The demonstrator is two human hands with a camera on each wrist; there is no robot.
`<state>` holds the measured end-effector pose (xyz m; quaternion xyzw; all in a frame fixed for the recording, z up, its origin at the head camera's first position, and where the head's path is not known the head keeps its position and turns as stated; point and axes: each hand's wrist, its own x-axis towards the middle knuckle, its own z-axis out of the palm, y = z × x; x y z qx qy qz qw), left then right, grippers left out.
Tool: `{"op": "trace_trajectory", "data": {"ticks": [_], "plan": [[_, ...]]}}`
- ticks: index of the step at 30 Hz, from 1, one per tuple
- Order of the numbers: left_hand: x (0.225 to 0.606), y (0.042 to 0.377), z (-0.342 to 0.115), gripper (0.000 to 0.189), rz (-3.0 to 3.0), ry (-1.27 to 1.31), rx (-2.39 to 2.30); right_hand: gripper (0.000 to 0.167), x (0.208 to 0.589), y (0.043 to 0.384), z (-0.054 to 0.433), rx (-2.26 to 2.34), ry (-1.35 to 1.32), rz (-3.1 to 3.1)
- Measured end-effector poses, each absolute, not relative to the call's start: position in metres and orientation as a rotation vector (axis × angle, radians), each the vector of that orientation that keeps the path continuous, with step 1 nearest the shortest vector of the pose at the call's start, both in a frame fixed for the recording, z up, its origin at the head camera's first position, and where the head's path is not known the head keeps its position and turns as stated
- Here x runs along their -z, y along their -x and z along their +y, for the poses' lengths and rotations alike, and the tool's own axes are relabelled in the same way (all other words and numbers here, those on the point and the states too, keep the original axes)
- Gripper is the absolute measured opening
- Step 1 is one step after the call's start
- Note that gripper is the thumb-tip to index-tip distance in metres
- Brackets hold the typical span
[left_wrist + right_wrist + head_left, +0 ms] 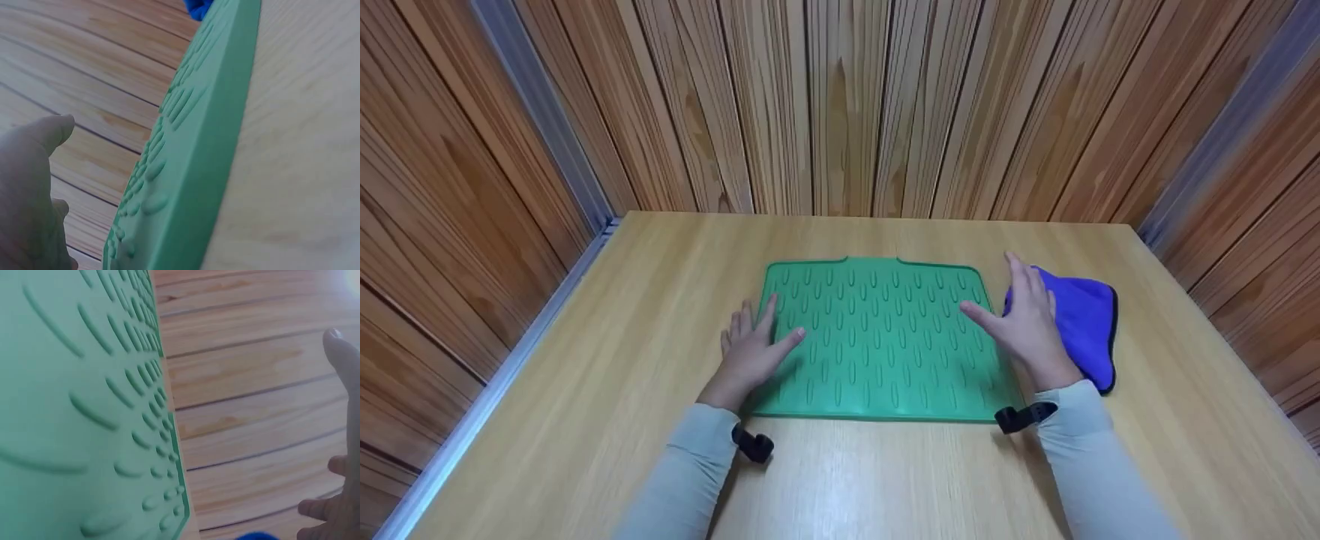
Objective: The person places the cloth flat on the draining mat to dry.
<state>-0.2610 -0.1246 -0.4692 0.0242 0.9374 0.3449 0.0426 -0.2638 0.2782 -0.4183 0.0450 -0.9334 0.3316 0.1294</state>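
Observation:
A green mat (877,341) with raised oval ridges and a thin rim lies flat on the table. Over its left edge hovers my left hand (751,352), fingers spread and holding nothing. My right hand (1026,322) is above the mat's right edge, thumb out to the side, also holding nothing. Right beside that hand lies a blue cloth (1084,315) with a dark border, partly hidden behind it. In the left wrist view the thumb stands apart from the mat (185,146). The right wrist view shows a gap between the fingers (337,360) and the ridged surface.
The light wooden table (585,420) carries the mat and the cloth. Wood-panelled walls (840,105) enclose its back and both sides, with a metal strip (502,390) along the left edge. Each wrist wears a small black camera (754,444).

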Motion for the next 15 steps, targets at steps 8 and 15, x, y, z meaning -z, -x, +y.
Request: {"op": "trace_trajectory", "data": {"ticks": [8,15], "plan": [[0.475,0.265,-0.136,0.088,2.844,-0.025,-1.065,0.111,0.427,0.273,0.303,-1.141,-0.044,-2.575],[0.482,0.262,-0.144,0.084,2.847,-0.098,-0.976,0.112,0.435,0.275,0.32,-1.226,0.039,-2.536]]}}
